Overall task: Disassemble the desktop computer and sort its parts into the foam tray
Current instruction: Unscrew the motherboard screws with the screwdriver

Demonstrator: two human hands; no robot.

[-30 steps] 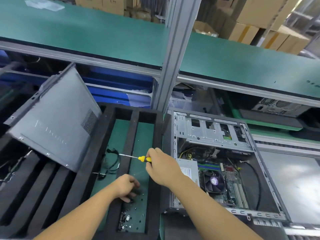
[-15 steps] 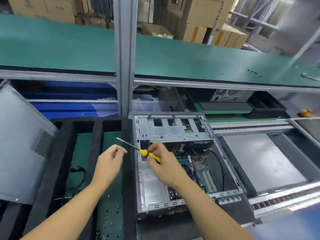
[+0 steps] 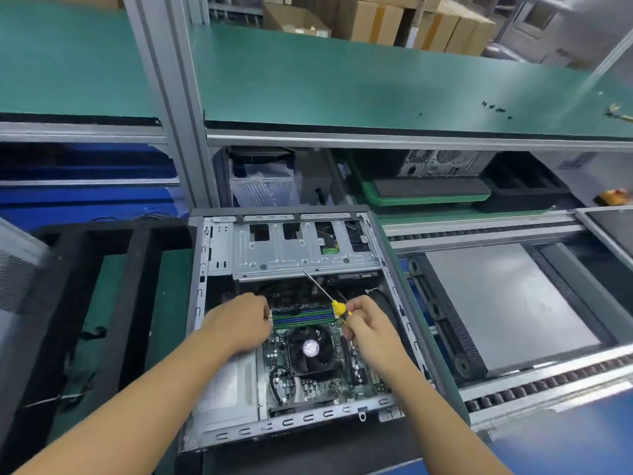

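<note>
The open desktop computer case lies flat in front of me, its motherboard and black CPU fan exposed. Green and blue memory sticks run between my hands. My left hand rests at the sticks' left end, fingers curled against the white latches. My right hand grips a yellow-handled screwdriver, shaft pointing up toward the silver drive cage, fingers at the sticks' right end. The black foam tray lies left of the case.
A grey side panel leans at the far left over the tray. A dark cable lies in a tray slot. A conveyor with a grey pallet runs on the right. A green shelf hangs overhead on an aluminium post.
Both hands moved from the foam tray rightward into the case. They now sit at the two ends of the memory sticks. My view swung right with them.
</note>
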